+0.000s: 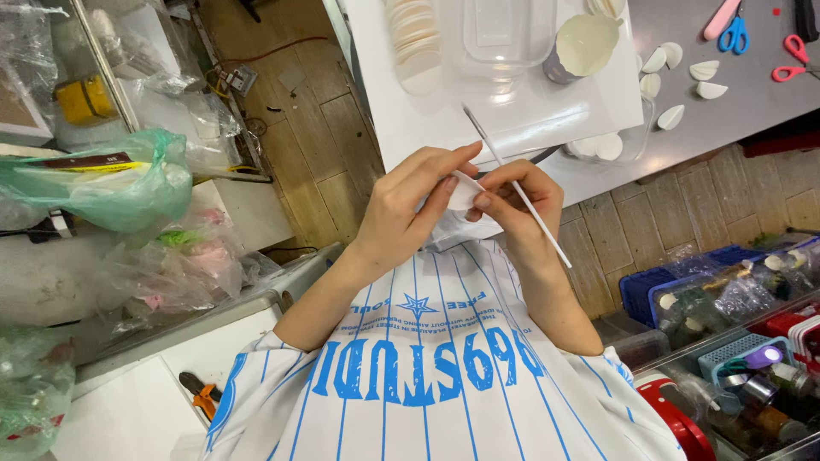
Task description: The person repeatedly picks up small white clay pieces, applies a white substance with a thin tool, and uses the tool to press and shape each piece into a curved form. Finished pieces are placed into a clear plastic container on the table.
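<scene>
1. Your hands hold one small white wrapper (464,192) between them, in front of your chest and just short of the near edge of the white table (376,102).
2. Your left hand (401,209) pinches the wrapper. Its fingers are extended and closed onto the wrapper's left side, and the wrist is bent upward from the forearm.
3. Your right hand (521,205) is curled. Its fingertips touch the wrapper's right side, and it also grips one thin white stick (517,183). The stick runs diagonally, its upper end over the table and its lower end past your wrist.
4. Both forearms rise from the striped white-and-blue shirt (427,367) and converge at the wrapper.
5. On the table beyond your hands: one stack of round white wrappers (414,38), one clear plastic container (504,34), and one open tin (581,47).
6. On the grey surface (752,111) to the right: at least six folded white pieces (709,90), well apart from your hands.
7. At the top right: two pairs of scissors in full view, one blue (733,34) and one red (790,60).
8. To your left: one green plastic bag (111,183) on a cluttered shelf.
</scene>
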